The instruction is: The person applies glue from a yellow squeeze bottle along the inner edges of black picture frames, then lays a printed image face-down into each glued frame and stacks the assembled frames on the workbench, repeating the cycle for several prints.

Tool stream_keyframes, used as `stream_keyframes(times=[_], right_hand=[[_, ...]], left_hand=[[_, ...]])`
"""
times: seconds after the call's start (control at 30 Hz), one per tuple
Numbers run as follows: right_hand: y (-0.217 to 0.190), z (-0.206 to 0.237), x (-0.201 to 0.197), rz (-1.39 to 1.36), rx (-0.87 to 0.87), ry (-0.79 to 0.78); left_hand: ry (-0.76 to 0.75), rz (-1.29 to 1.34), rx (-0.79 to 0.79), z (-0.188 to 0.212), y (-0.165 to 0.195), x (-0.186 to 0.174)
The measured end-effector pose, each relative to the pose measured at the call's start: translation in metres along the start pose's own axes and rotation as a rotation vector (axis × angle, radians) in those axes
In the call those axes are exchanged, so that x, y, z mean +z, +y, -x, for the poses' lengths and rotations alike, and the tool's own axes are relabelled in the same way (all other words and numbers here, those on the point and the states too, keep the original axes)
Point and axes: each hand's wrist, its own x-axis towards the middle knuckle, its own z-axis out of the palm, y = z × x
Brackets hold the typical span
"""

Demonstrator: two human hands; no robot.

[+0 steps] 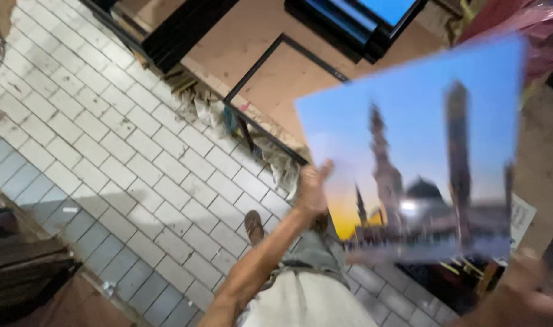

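Nearest to you, your right hand (530, 284) sits at the bottom right corner of the view, blurred, its fingers closed on the lower right edge of the large print (422, 151). Your left hand (311, 188) reaches up along your bare forearm and grips the print's left edge, thumb on the front face and the other fingers hidden behind it. So you hold the print in the air with both hands, tilted, its right side higher than its left. It shows a blue sky, tall slim towers, a dark dome and an orange glow low on the left; the motion blur hides finer detail.

Below your arm you can see your light trousers (307, 297) and one foot in a sandal (253, 225) planted on the floor (107, 133). That floor is paved with pale rectangular tiles laid in diagonal rows, greyer and bluer toward the lower left, where a dark wooden piece (22, 266) lies at the frame's edge.

Farther off, past the print, a brown board (270, 66) lies flat with an empty black frame (276, 85) on it, and crumpled paper scraps (210, 109) are bunched along the board's ragged near edge. At the top, a stack of black frames (361, 18) rests on the board, the top one showing blue. More dark frame lengths (179, 24) lie at the upper left of the board.
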Motion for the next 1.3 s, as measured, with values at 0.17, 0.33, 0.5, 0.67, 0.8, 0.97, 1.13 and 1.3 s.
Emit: stream_keyframes(times=[0.17,0.33,0.5,0.67,0.8,0.97,1.13,1.3], right_hand=[[-0.058,0.171,0.050,-0.961,0.944,-0.596],[-0.103,0.225,0.125,-1.193,1.531,-0.276],[-0.114,0.206,0.159,-1.099,1.458,-0.318],[-0.117,0.209,0.194,-1.072,1.491,-0.305],[-0.128,0.216,0.222,-1.015,1.546,-0.222],[-0.149,0.220,0.258,-0.859,1.541,-0.125],[-0.167,0.212,0.296,-0.724,1.478,-0.157],[-0.182,0.203,0.312,-0.672,1.441,-0.155]], left_hand=[[0.136,0.178,0.110,0.002,0.062,-0.052],[0.286,0.060,0.067,0.008,0.073,-0.119],[0.431,-0.301,0.170,-0.033,0.135,-0.212],[0.386,-0.741,0.018,-0.081,0.173,-0.248],[0.356,-0.962,0.064,-0.121,0.182,-0.242],[0.218,-1.364,0.230,-0.171,0.192,-0.242],[0.154,-1.186,0.241,-0.205,0.191,-0.265],[0.110,-1.268,0.106,-0.218,0.192,-0.285]])
